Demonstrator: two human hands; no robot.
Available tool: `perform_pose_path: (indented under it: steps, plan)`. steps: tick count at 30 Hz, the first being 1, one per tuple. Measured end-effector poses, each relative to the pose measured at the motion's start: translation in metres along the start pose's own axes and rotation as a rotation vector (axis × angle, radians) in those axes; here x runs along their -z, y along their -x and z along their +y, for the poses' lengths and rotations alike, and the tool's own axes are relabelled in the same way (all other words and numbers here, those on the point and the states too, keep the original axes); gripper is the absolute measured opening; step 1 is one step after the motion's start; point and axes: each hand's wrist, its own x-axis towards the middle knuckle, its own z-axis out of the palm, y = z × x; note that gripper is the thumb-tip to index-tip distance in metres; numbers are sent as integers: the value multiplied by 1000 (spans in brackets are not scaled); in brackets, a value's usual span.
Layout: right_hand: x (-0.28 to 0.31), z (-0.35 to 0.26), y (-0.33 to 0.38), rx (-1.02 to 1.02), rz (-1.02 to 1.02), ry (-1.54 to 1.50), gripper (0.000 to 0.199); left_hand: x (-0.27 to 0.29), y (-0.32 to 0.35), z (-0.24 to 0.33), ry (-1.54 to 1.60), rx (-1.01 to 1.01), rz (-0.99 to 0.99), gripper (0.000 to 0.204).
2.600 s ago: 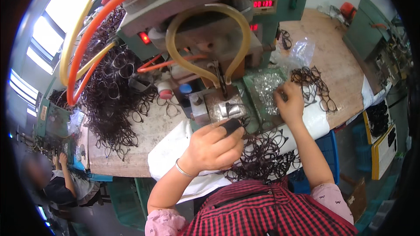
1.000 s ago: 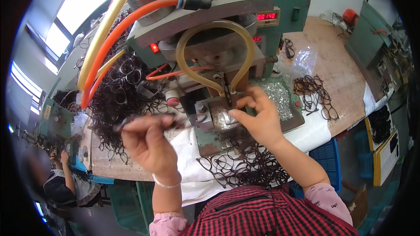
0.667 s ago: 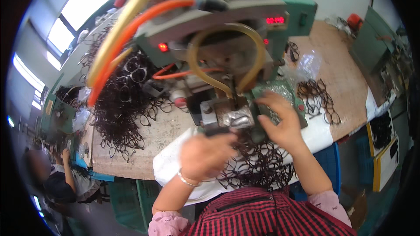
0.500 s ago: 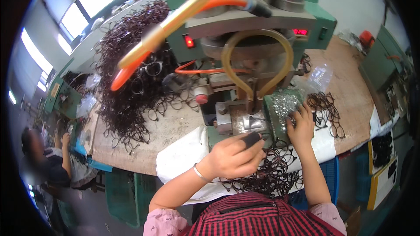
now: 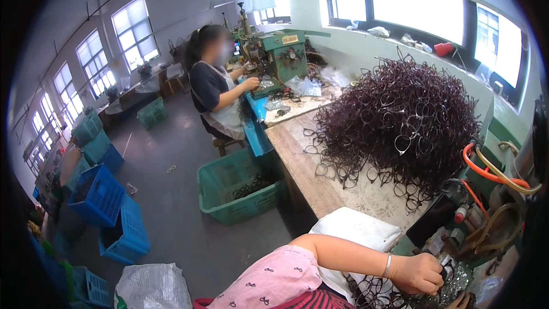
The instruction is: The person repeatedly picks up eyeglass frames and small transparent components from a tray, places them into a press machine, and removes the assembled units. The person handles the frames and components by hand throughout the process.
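My left hand (image 5: 420,274) is at the lower right, beside the tooling of a green bench press (image 5: 452,243). Its fingers are curled closed, and what they hold, if anything, is hidden. Small shiny metal parts (image 5: 456,280) lie heaped just past the fingers. Under the wrist is a tangle of dark eyeglass frames (image 5: 369,293) on white cloth. Of my right hand (image 5: 462,301), only what look like fingertips show at the lower edge, too little to read. A large mound of dark eyeglass frames (image 5: 400,120) covers the bench beyond the press.
On the wooden bench (image 5: 354,194), loose frames spread around the mound. Orange and yellow hoses (image 5: 486,166) loop at the press. A co-worker (image 5: 214,80) sits at another green machine (image 5: 286,57). Green (image 5: 229,206) and blue crates (image 5: 97,194) and a white sack (image 5: 153,286) stand on the floor.
The view has swung far to the left, bringing the co-worker and floor into sight. The press and my hands now sit at the lower right, with my right hand mostly out of view.
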Motion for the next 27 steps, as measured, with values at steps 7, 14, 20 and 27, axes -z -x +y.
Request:
perform_pose_path:
  steps: [7, 14, 20, 27]
  plan:
    - [2, -9, 0, -221, -238, -199, 19, 13, 9, 3, 21, 31, -63, 10]
    - [54, -36, 31, -377, -199, -389, 10, 79, 70, -49, -546, 603, -118, 16]
    - [33, -86, 2, -247, -179, -355, 11, 70, 108, -185, -875, 1061, -458, 17]
    - [59, -56, 28, -368, -167, -330, 11, 93, 139, -154, -813, 777, -523, 12]
